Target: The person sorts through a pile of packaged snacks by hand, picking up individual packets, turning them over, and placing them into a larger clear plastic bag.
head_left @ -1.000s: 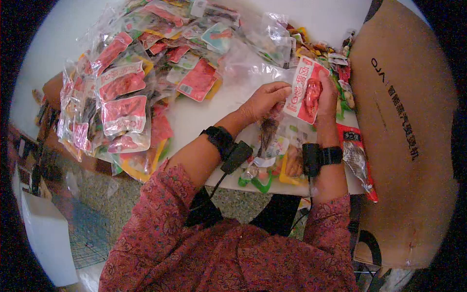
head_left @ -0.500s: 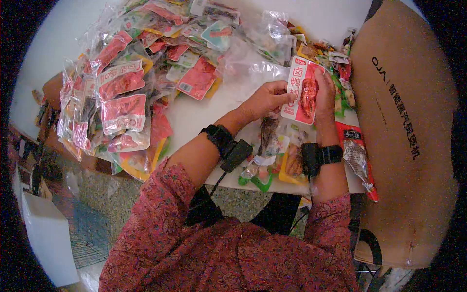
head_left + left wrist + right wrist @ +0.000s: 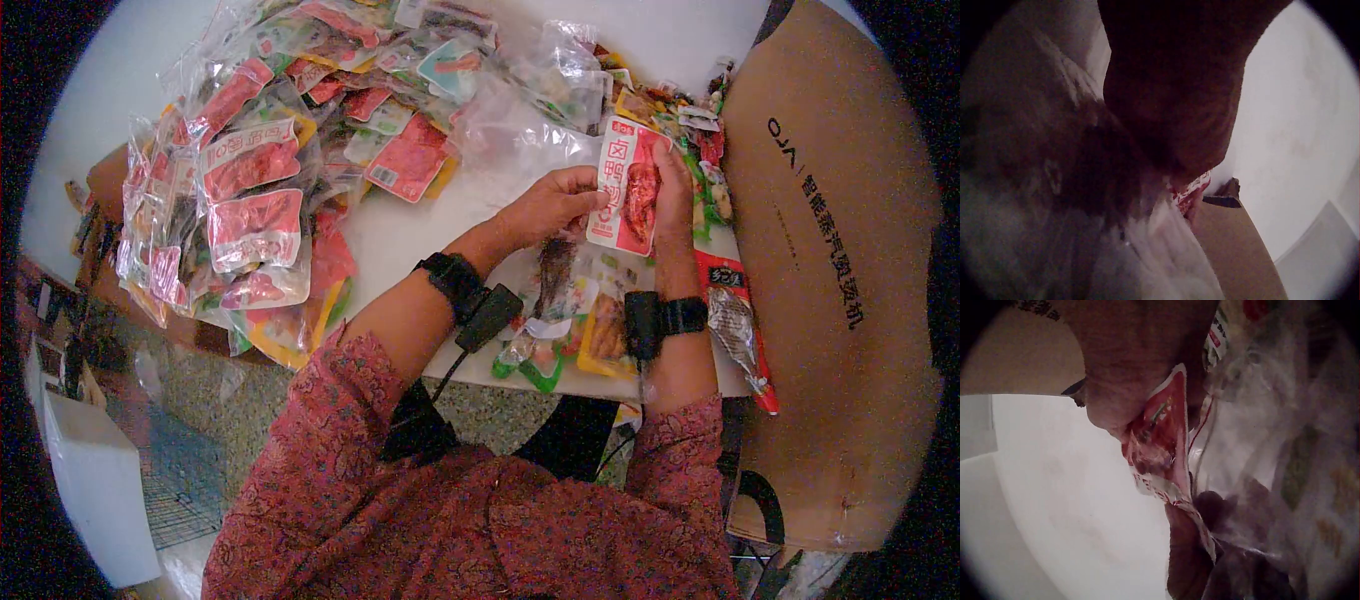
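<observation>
A red-and-white plastic packet (image 3: 624,187) lies between the hands, long axis running away from the person. The left hand (image 3: 545,208) pinches its left edge; the right hand (image 3: 677,198) grips the opposite one.

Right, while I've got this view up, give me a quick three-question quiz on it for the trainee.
1. Multiple choice: what holds the red-and-white packet?
A) the left hand alone
B) the right hand alone
C) both hands
D) neither hand
2. True or false: the large cardboard box is on the person's right.
3. Fill in the blank: the larger heap of packets lies to the person's ____.

Key: 1. C; 2. True; 3. left
</observation>
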Demonstrator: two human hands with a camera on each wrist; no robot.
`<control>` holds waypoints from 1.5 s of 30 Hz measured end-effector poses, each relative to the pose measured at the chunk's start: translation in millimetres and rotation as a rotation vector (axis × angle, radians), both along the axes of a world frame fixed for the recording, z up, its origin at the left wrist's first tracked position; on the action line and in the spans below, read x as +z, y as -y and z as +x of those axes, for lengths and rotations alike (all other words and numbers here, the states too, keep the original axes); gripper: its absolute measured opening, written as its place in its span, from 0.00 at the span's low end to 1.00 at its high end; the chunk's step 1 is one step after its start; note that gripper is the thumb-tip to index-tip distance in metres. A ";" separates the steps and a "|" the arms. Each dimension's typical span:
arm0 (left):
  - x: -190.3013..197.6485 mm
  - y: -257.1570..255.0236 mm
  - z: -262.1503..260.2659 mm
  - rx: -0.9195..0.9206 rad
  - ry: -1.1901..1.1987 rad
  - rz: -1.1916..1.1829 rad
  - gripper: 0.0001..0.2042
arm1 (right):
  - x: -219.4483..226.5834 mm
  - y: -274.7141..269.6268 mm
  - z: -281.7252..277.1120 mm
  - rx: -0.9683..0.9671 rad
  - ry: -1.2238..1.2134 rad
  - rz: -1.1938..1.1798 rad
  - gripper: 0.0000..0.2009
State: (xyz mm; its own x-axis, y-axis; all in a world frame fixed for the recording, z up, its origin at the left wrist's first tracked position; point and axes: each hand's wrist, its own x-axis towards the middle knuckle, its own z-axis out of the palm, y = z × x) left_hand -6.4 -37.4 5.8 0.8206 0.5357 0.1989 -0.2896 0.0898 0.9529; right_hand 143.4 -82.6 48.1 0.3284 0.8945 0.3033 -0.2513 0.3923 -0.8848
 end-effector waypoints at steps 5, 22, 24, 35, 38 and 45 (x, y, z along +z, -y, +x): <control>1.8 0.5 -2.0 -0.013 0.003 0.030 0.10 | 1.0 -0.7 -0.3 -0.004 0.031 0.003 0.12; -2.3 -2.7 0.2 0.026 -0.055 0.022 0.10 | 1.1 -1.0 0.3 -0.024 0.090 -0.017 0.11; -1.2 -2.6 -0.2 0.034 -0.071 0.018 0.10 | 2.2 0.1 -0.7 -0.025 0.108 -0.016 0.11; 1.5 2.6 -0.6 0.007 -0.086 0.046 0.11 | -1.0 -2.2 -0.1 -0.040 0.072 -0.015 0.10; -5.1 0.0 3.3 0.024 -0.047 0.070 0.12 | -3.5 -3.4 4.1 -0.013 0.093 -0.015 0.10; 5.2 -3.0 -4.1 0.095 -0.109 0.035 0.14 | -4.0 -7.0 1.9 -0.110 0.134 0.054 0.10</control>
State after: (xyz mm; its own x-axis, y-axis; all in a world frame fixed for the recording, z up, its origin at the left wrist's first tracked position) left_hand -10.5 -34.4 11.0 0.7846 0.6060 0.1310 -0.1895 0.0332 0.9813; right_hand 145.3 -75.6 44.1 0.3768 0.8367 0.3974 -0.0859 0.4588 -0.8844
